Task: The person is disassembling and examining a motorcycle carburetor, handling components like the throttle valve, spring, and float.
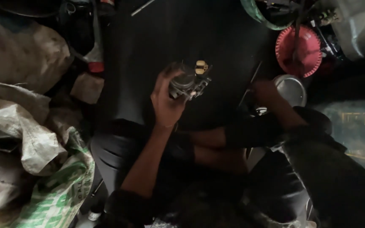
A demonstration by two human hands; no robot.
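My left hand [167, 102] grips a small grey metal engine part with a brass fitting [189, 80], fingers curled around it above the dark floor. My right hand [268, 93] reaches beside a round silver metal bowl [292, 89]; its grip I cannot tell. A red plastic disc [299, 50] lies beyond.

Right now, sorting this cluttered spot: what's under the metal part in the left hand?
Under the metal part, held by the left hand, only a dark flat surface shows. Palm and fingers cover the part's near side.
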